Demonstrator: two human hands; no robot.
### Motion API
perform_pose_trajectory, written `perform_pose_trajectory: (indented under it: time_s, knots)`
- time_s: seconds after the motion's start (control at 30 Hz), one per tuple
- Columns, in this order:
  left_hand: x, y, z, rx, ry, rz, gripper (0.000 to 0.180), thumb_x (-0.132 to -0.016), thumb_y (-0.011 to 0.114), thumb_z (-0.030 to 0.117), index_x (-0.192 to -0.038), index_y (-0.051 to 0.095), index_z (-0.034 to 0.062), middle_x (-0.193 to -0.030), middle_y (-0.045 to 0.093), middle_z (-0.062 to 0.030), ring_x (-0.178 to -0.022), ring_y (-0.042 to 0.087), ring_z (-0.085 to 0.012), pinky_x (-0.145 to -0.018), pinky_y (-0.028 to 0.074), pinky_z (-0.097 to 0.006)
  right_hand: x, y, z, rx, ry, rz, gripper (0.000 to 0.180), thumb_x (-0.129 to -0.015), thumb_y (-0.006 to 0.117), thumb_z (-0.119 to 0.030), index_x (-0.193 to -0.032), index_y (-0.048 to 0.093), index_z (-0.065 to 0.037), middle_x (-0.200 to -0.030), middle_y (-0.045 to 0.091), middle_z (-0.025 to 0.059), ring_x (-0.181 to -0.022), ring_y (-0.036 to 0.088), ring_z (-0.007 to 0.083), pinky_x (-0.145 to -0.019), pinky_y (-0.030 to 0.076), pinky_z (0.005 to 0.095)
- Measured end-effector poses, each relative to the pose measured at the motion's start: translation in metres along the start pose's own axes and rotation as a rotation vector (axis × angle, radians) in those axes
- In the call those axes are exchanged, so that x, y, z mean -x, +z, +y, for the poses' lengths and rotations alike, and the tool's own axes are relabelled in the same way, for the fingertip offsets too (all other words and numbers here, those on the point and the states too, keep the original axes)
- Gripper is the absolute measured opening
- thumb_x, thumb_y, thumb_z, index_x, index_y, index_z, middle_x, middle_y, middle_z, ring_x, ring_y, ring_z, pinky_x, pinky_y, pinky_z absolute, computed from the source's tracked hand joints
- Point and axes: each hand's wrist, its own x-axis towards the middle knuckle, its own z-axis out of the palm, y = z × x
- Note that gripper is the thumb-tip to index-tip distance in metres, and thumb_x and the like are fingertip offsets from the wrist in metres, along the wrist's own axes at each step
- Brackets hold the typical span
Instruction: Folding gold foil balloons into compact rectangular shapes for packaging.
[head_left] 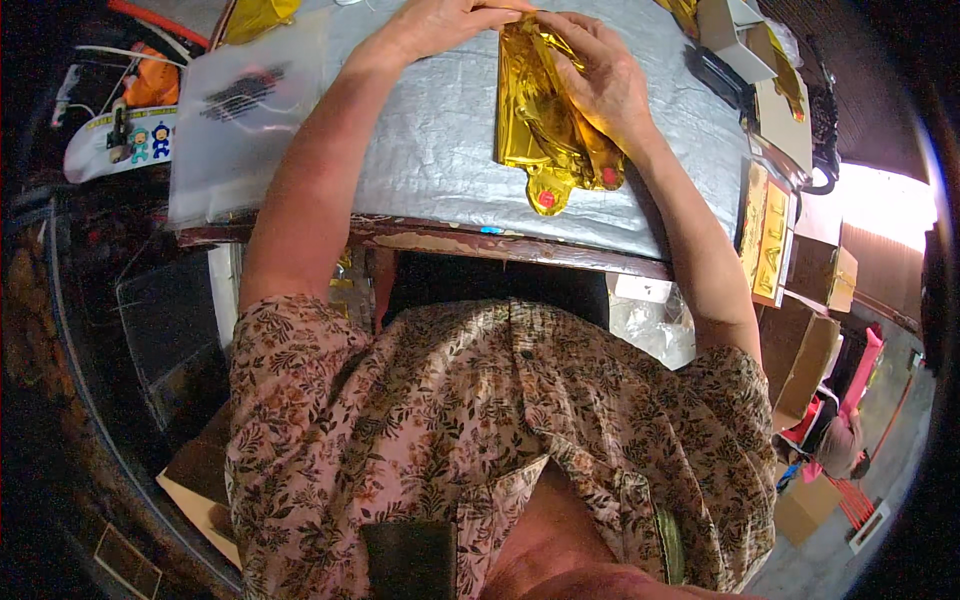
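Observation:
A flat, shiny gold foil balloon (545, 130) lies on the silver-grey padded table top (440, 150), its neck with red valve spots pointing toward me. My left hand (440, 25) pinches the balloon's far edge near the top of the picture. My right hand (600, 75) lies over its right side, fingers pressing the foil down. Both forearms reach up from my flower-patterned shirt.
A clear plastic bag (245, 110) with a dark print lies at the table's left. Cardboard boxes (790, 100) and gold packets stand along the right edge, more boxes (810, 350) on the floor below. The worn wooden table edge (500, 245) runs in front of me.

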Motion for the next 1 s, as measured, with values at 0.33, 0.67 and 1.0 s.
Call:
perform_pose_trajectory:
  time_s: [0.33, 0.67, 1.0]
  knots:
    - [0.000, 0.000, 0.008, -0.040, -0.112, -0.009, 0.025, -0.097, 0.066, 0.014, -0.117, 0.075, 0.0017, -0.101, 0.079, -0.0135, -0.087, 0.073, -0.0184, -0.077, 0.056, -0.032, 0.000, 0.001, 0.001, 0.015, 0.024, -0.011, 0.042, -0.096, 0.067, -0.027, -0.138, 0.066, -0.028, -0.132, 0.065, 0.0053, -0.116, 0.064, 0.0301, -0.095, 0.055, 0.0411]
    - [0.006, -0.008, 0.015, -0.119, 0.003, -0.042, 0.023, -0.088, 0.058, 0.005, -0.104, 0.074, 0.0001, -0.101, 0.077, -0.0137, -0.092, 0.072, -0.0231, -0.082, 0.055, -0.035, 0.000, 0.002, 0.004, 0.087, -0.054, -0.073, 0.025, -0.095, 0.068, -0.017, -0.118, 0.076, -0.021, -0.134, 0.065, 0.0043, -0.118, 0.064, 0.0285, -0.099, 0.052, 0.0392]
    - [0.008, 0.003, 0.006, 0.038, -0.203, 0.092, 0.022, -0.093, 0.065, 0.014, -0.106, 0.072, -0.0028, -0.099, 0.076, -0.0163, -0.089, 0.073, -0.0250, -0.081, 0.057, -0.037, -0.002, 0.000, 0.001, -0.052, 0.113, -0.091, 0.029, -0.094, 0.067, -0.020, -0.123, 0.070, -0.016, -0.135, 0.064, 0.0033, -0.117, 0.063, 0.0300, -0.098, 0.053, 0.0408]
